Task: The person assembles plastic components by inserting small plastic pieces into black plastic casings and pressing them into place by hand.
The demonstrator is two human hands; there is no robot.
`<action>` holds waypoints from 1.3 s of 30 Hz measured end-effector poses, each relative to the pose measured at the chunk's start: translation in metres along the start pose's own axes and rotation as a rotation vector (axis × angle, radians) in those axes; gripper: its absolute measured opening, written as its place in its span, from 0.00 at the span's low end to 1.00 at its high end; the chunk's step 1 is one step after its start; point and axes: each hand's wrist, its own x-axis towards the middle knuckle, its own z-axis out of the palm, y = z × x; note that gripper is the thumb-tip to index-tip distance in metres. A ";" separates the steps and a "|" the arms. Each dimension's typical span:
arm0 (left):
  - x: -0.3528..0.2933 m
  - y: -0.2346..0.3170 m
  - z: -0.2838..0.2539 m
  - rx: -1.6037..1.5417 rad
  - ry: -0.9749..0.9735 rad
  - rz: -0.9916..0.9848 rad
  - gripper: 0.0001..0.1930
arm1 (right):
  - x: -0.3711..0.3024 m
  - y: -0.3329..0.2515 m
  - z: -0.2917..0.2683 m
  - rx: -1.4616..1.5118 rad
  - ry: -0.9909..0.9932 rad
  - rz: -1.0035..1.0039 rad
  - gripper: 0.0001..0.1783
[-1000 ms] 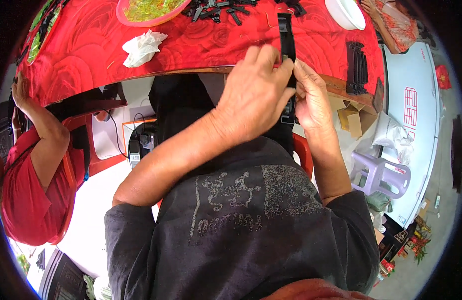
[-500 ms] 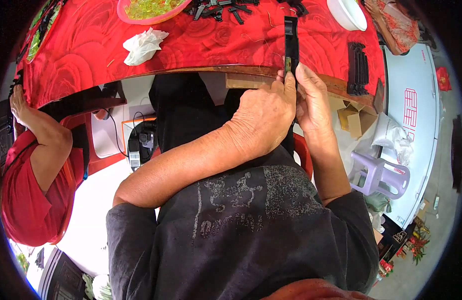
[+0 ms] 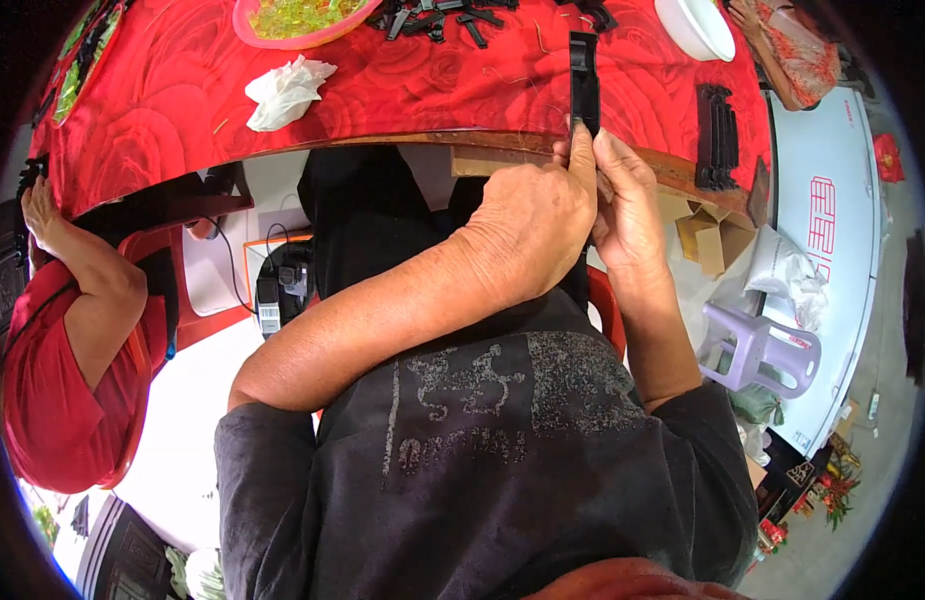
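A long narrow black plastic strip [image 3: 585, 80] stands nearly upright at the table's front edge, with a recess along its face. My right hand [image 3: 628, 215] grips its lower part from the right, thumb along the side. My left hand [image 3: 533, 230] reaches across from the left and presses a fingertip onto the strip's face; its other fingers curl against the strip's lower part. Whatever lies under that fingertip is hidden. Beyond, on the red tablecloth [image 3: 413, 90], a pink bowl [image 3: 301, 43] holds many small yellow-green pieces. Loose black plastic parts [image 3: 438, 18] lie beside the bowl.
Crumpled white tissue [image 3: 286, 95] lies left on the cloth. At right are a row of black strips [image 3: 717, 138] and a white bowl [image 3: 695, 28]. A person in red [image 3: 78, 370] sits at left; another person [image 3: 795, 50] is far right. A purple stool [image 3: 758, 350] stands right.
My left fingertip has slid up the strip, covering the small yellowish piece that showed there before. The strip and my right hand have stayed almost in place.
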 end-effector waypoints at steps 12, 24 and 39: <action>0.005 0.002 -0.006 -0.138 -0.248 -0.115 0.34 | 0.000 0.000 0.002 -0.017 0.021 -0.017 0.17; 0.004 0.000 0.001 -0.265 -0.189 -0.157 0.34 | 0.002 0.005 0.004 0.005 0.050 -0.044 0.17; 0.000 -0.008 0.016 -0.411 -0.121 -0.066 0.35 | 0.005 0.009 0.001 0.002 0.083 -0.130 0.16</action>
